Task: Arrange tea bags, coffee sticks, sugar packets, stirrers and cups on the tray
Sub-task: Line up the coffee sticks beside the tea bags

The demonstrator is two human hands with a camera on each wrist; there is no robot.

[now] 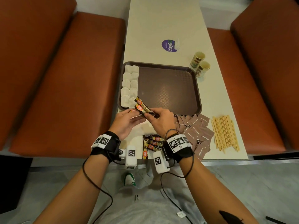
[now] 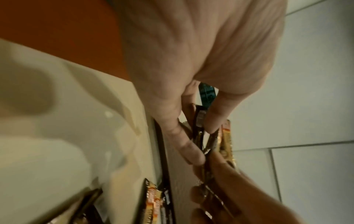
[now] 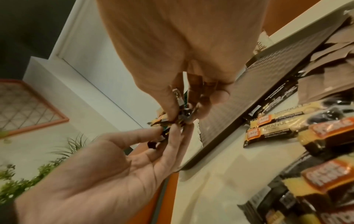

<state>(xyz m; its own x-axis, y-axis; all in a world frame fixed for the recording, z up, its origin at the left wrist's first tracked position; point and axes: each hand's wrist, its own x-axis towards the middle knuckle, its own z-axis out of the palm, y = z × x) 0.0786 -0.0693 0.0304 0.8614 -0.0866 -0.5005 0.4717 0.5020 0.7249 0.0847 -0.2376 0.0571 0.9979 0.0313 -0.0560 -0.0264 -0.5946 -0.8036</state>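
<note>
Over the near left corner of the brown tray point(image 1: 169, 88), both hands hold a small bunch of gold-and-black coffee sticks point(image 1: 142, 107). My left hand point(image 1: 135, 115) lies palm up, thumb and fingers pinching the bunch point(image 2: 199, 121). The near end point(image 3: 184, 116) is pinched by my right hand point(image 1: 152, 114). White tea bags point(image 1: 130, 85) lie in two columns along the tray's left side. More coffee sticks point(image 1: 152, 144) lie loose on the table by my wrists. Brown sugar packets point(image 1: 197, 131), wooden stirrers point(image 1: 224, 133) and two paper cups point(image 1: 199, 61) stay off the tray at the right.
The white table point(image 1: 161, 21) is narrow, with orange bench seats point(image 1: 64, 78) on both sides. A round purple sticker point(image 1: 169, 45) lies beyond the tray. The tray's middle and right show bare brown surface.
</note>
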